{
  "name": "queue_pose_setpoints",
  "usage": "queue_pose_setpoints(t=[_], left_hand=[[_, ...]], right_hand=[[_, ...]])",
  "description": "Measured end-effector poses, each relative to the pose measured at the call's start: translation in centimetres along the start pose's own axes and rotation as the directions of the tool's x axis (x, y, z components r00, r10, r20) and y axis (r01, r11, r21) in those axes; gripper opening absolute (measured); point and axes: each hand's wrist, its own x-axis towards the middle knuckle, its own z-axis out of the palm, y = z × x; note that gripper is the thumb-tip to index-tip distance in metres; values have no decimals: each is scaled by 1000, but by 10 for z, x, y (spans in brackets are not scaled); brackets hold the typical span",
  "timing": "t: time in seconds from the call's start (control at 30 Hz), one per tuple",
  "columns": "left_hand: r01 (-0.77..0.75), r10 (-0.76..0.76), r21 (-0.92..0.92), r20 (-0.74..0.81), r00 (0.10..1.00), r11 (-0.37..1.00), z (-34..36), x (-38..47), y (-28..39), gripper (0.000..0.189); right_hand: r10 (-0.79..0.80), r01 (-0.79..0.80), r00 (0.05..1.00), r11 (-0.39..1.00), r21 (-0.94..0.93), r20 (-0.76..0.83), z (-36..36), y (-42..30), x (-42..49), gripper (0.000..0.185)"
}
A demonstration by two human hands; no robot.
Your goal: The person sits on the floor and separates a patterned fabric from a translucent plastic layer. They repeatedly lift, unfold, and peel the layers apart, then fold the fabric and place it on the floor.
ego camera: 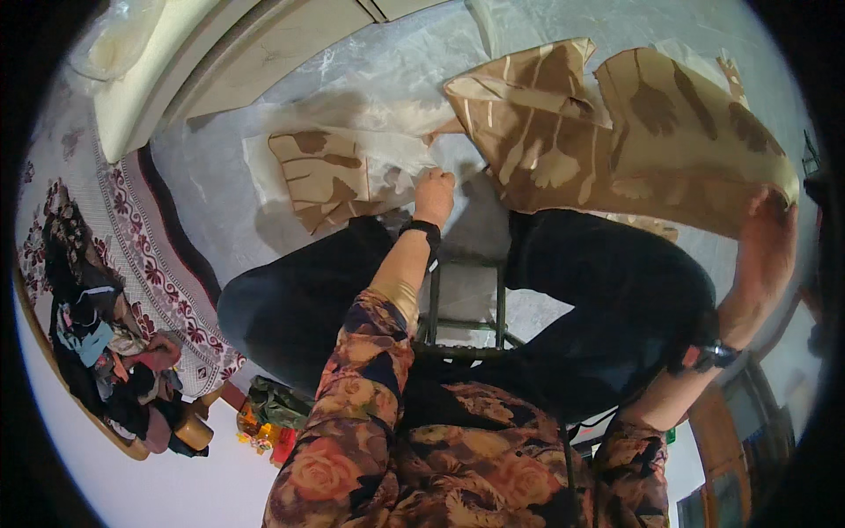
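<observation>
My left hand (436, 193), with a dark band on its wrist, has curled fingers at the edge of crumpled clear plastic (396, 142); whether it pinches the plastic is unclear. Left of it a folded brown and beige patterned cloth (320, 168) lies partly on the plastic. My right hand (769, 231), wearing a wristwatch, is at far right on the edge of a large brown leaf-patterned cloth (700, 132); its fingertips are partly hidden at the raised corner. Another part of patterned cloth (528, 125), folded over in a point, spreads before my right knee.
Between my legs in dark trousers stands a metal-framed stool (467, 325). A cream cabinet (218, 72) is at upper left. Beside it lies a floral rug (152, 270), with a heap of clothes (119, 369) farther left. Small patterned scraps (643, 228) lie beneath the large cloth.
</observation>
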Motion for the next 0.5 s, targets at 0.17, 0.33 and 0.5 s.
queue_pose_setpoints(t=[0.17, 0.33, 0.5], left_hand=[[6, -5, 3, -89, 996, 1000, 28, 2, 8, 12], [82, -81, 41, -30, 996, 996, 41, 10, 9, 11], [41, -40, -10, 88, 995, 999, 36, 15, -4, 15]], right_hand=[[-50, 48, 998, 998, -47, -31, 20, 5, 0, 29], [-61, 43, 990, 990, -136, -130, 36, 10, 4, 29], [-59, 35, 990, 983, -182, -130, 47, 17, 6, 29]])
